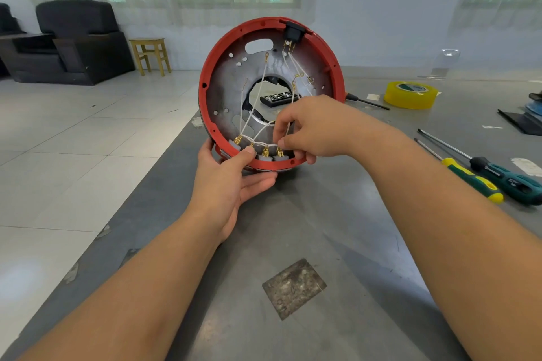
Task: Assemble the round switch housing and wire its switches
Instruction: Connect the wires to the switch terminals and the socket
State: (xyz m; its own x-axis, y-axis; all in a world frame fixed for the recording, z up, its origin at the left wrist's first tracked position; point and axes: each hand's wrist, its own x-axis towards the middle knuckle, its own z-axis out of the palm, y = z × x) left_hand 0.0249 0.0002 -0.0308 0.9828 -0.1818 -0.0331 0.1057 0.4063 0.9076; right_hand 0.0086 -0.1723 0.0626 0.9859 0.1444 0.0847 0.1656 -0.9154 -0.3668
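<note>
left hand [231, 182] grips housing [271, 91] rim; right hand [311, 129] pinches wire [289, 129]. push terminal straight on, steady.

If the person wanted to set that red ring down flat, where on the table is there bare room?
Bare room lies between the forearms, from the housing to the rough grey patch, and along the table's left edge. It is crowded on the right: two screwdrivers, yellow tape roll, dark sheets. The left hand steadies the ring.
</note>
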